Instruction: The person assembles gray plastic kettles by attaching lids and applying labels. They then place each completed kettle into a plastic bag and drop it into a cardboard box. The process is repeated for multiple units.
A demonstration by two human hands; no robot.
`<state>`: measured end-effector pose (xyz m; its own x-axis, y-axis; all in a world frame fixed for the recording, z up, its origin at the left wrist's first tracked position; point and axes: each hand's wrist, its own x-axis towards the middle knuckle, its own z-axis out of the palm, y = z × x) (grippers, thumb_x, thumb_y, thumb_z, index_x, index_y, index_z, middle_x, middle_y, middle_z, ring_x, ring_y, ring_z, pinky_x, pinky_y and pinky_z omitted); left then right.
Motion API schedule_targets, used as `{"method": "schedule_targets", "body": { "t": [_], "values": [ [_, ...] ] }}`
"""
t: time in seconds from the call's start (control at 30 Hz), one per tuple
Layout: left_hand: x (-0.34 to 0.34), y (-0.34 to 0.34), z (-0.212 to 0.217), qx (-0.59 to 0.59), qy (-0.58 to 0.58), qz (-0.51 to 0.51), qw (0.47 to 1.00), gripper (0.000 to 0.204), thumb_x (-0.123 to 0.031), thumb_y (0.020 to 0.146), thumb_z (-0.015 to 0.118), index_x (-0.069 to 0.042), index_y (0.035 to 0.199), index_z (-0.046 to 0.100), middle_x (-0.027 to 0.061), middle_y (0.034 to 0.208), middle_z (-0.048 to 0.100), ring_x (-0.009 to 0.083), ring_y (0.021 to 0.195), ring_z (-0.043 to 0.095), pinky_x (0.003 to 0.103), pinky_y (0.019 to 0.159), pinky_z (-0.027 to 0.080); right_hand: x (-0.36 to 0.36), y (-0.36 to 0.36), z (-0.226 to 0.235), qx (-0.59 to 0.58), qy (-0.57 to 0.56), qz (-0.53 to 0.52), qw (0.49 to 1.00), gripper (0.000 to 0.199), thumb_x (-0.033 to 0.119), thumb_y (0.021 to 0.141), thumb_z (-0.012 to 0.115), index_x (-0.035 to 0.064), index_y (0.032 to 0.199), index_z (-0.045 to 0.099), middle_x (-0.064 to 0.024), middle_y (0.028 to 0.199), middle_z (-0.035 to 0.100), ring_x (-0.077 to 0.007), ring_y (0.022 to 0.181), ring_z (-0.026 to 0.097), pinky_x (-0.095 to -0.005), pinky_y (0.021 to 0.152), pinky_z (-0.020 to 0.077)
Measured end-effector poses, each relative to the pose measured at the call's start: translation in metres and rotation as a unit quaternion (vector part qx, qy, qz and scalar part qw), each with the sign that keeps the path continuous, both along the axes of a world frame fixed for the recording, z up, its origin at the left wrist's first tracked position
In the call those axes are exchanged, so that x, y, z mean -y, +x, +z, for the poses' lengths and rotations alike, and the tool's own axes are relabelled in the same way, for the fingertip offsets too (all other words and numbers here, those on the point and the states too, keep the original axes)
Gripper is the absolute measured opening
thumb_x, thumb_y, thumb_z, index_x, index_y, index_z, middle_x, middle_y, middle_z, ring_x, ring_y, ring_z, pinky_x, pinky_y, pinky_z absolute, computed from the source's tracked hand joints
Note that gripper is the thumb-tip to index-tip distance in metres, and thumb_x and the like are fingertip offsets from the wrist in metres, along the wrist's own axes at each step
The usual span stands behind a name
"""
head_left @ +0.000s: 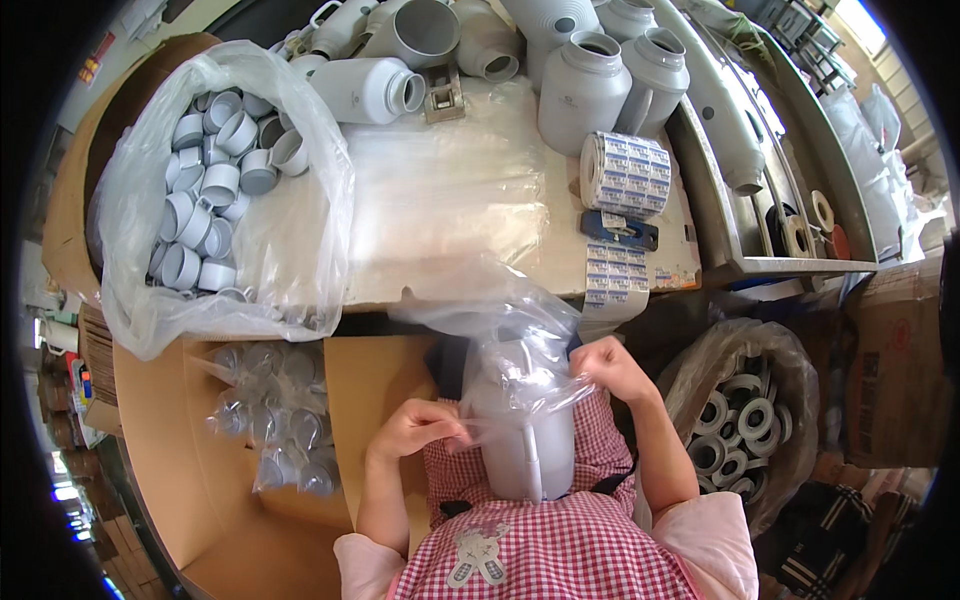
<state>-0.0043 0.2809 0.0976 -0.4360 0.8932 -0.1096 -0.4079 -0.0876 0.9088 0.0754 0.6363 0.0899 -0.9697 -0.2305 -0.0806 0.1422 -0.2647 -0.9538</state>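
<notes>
Bagging: you are drawing a clear plastic bag [500, 330] over a grey bottle [525, 440] that stands upright against your lap, near the middle of the view.
Progress: by my reading the bag covers the bottle's top and upper body only; its lower body looks bare, so the pull-down and any closing are left.
Bottle: matte pale grey, tall, with a moulded handle running down its near face; the neck is blurred behind the crumpled film.
Left hand [415, 428]: fingers pinched shut on the bag's left edge, just beside the bottle.
Right hand [610, 368]: curled closed on the bag's right edge, slightly higher than the left.
Apron [560, 545]: red and white check, under the bottle's base.
Carton [200, 480]: open on your left, with already bagged pieces [275, 420] lying in it.
Table [440, 200]: far of your hands, with a stack of flat clear bags on it, a roll of labels [625, 172] and more grey bottles [590, 85] at the far edge.
Caps: a large bag of grey caps [215, 185] sits far left.
Rings: a sack of ring-shaped parts [740, 410] sits right, near your right elbow.
</notes>
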Motion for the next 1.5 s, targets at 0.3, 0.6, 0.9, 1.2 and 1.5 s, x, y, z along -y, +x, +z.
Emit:
{"method": "schedule_targets", "body": {
  "t": [0.3,0.6,0.9,1.2,1.5],
  "values": [
    [-0.008,0.057,0.043,-0.123,-0.290,-0.410,0.856,0.022,-0.022,0.103,0.068,-0.005,0.103,0.081,0.0077,0.098,0.080,0.0179,0.090,0.075,0.030,0.087,0.058,0.012,0.142,0.004,0.130,0.138,0.286,0.939,0.020,0.020,0.096,0.079,0.0046,0.109,0.081,-0.0031,0.101,0.080,-0.0108,0.093,0.071,-0.0274,0.087,0.0555],
    [-0.074,0.020,0.097,-0.626,-0.040,-0.152,0.763,0.022,-0.008,0.084,0.064,-0.006,0.104,0.072,0.0070,0.105,0.068,0.0261,0.103,0.068,0.036,0.089,0.057,-0.018,0.202,-0.005,0.248,0.178,0.157,0.939,0.018,0.021,0.097,0.079,0.0030,0.100,0.081,0.0020,0.082,0.072,-0.0056,0.076,0.063,-0.0246,0.070,0.0522],
    [0.170,0.049,0.150,-0.285,-0.399,0.401,0.774,0.026,-0.016,0.097,0.076,-0.002,0.118,0.075,0.0090,0.106,0.077,0.0153,0.093,0.070,0.033,0.079,0.056,-0.025,0.159,-0.056,0.333,0.171,-0.189,0.908,0.021,0.021,0.105,0.067,0.0012,0.106,0.071,-0.0039,0.084,0.072,-0.0120,0.073,0.065,-0.0259,0.068,0.0537],
    [0.501,0.004,-0.058,-0.330,-0.894,0.156,0.260,0.015,-0.019,0.090,0.069,-0.009,0.087,0.081,0.0157,0.092,0.078,0.0329,0.092,0.077,0.044,0.071,0.056,-0.027,0.097,-0.061,0.244,0.260,-0.120,0.926,0.024,0.024,0.108,0.063,0.0035,0.095,0.065,0.0012,0.078,0.061,-0.0078,0.068,0.056,-0.0249,0.063,0.0466],
    [0.537,-0.019,-0.242,-0.201,-0.802,0.226,0.515,0.035,-0.016,0.091,0.065,-0.001,0.121,0.073,0.0195,0.111,0.075,0.0378,0.101,0.072,0.051,0.094,0.055,-0.014,0.125,-0.040,0.322,0.304,-0.151,0.884,0.025,0.023,0.104,0.067,-0.0015,0.101,0.071,-0.0013,0.084,0.068,-0.0094,0.076,0.063,-0.0264,0.069,0.0536]
  ]
}}
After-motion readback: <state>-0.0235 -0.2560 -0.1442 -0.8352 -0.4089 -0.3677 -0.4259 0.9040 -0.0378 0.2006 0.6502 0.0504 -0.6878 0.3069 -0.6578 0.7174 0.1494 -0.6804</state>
